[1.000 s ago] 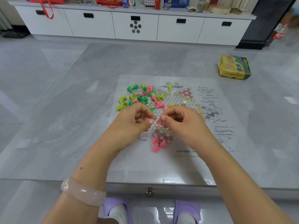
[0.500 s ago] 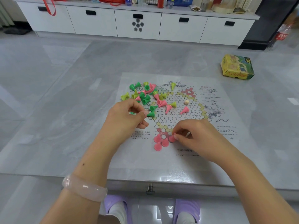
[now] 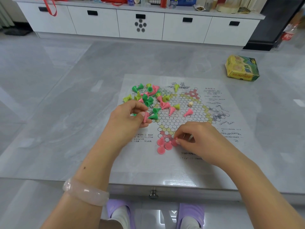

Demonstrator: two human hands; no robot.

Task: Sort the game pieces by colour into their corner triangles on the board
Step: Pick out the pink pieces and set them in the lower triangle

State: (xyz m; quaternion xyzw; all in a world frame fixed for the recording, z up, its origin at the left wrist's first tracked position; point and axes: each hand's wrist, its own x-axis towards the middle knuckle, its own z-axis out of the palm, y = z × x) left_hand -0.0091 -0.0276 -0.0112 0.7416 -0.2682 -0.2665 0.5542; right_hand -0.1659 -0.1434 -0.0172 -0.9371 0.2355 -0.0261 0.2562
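A paper game board (image 3: 214,151) with a hexagon grid lies on the grey table. A mixed heap of green, yellow-green and pink cone pieces (image 3: 148,96) covers its far left part. Three pink pieces (image 3: 162,145) stand upright in the near red corner triangle. My right hand (image 3: 196,141) pinches a fourth pink piece (image 3: 174,141) beside them, base on the board. My left hand (image 3: 130,118) holds a pink piece (image 3: 146,116) between thumb and fingers, just left of two green cones (image 3: 155,113). Loose pink pieces (image 3: 188,112) lie mid-board.
A small cream die (image 3: 190,104) sits on the board's right half. A yellow-green cardboard box (image 3: 241,68) lies at the table's far right. White cabinets (image 3: 140,23) line the back wall. The table's front edge has a drawer knob (image 3: 153,194).
My right hand moved down from mid-board to the near red triangle and set a pink piece beside the three there. My left hand stayed near the heap, still holding a pink piece.
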